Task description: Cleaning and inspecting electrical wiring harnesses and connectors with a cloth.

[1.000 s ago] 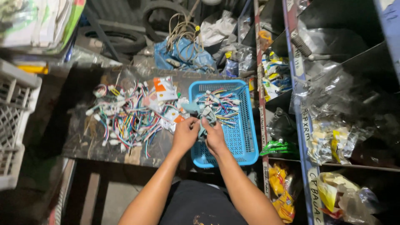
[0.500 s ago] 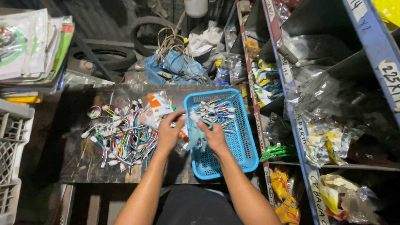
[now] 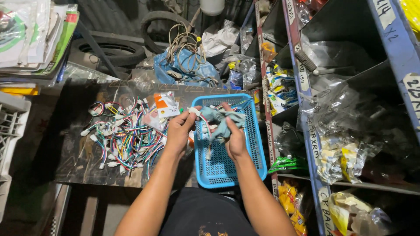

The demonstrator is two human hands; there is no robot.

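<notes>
My left hand [image 3: 178,132] pinches a white connector with coloured wires at the left rim of a blue plastic basket [image 3: 245,168]. Over the basket, my right hand [image 3: 234,135] grips a crumpled grey-blue cloth [image 3: 218,120] that drapes between both hands. A few wire connectors lie in the basket under the cloth, mostly hidden. To the left, a heap of multicoloured wire harnesses [image 3: 124,135] with white plugs spreads over the dark worktop [image 3: 74,161]. A small orange and white packet [image 3: 164,105] lies at the heap's upper right.
A metal shelf rack [image 3: 310,144] with bagged parts stands along the right. Behind the worktop sit a blue bag with coiled cord [image 3: 186,61] and rubber tyres [image 3: 111,52]. A white crate [image 3: 11,131] and stacked papers [image 3: 30,35] are at left.
Both hands rose from the basket's contents and came together near its upper left. The grey-blue cloth is now in the right hand, and the left now pinches a connector.
</notes>
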